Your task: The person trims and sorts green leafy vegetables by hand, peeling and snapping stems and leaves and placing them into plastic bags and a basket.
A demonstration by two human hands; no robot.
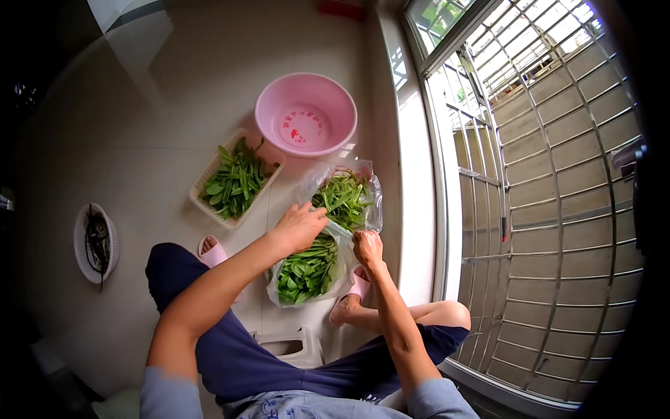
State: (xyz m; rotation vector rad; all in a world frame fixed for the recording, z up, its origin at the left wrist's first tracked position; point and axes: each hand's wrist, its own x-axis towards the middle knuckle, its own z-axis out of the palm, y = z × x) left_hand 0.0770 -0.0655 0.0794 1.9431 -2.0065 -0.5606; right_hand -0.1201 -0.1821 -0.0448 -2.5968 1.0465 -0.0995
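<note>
Between my feet a clear plastic bag holds leafy greens. My left hand is closed at the upper left of the bag's mouth, its fingers pinching the plastic. On the right side my right hand is curled into a fist on the bag's edge. The film stretches between the two hands. Just beyond them, a second clear bag lies spread on the floor with trimmed green stems and leaves on it.
A pink basin stands farther off. Left of the bags is a rectangular basket of long leaves. A white oval basket with dark, thin vegetables sits at far left. On the right are a window ledge and metal grille. A plastic stool is below.
</note>
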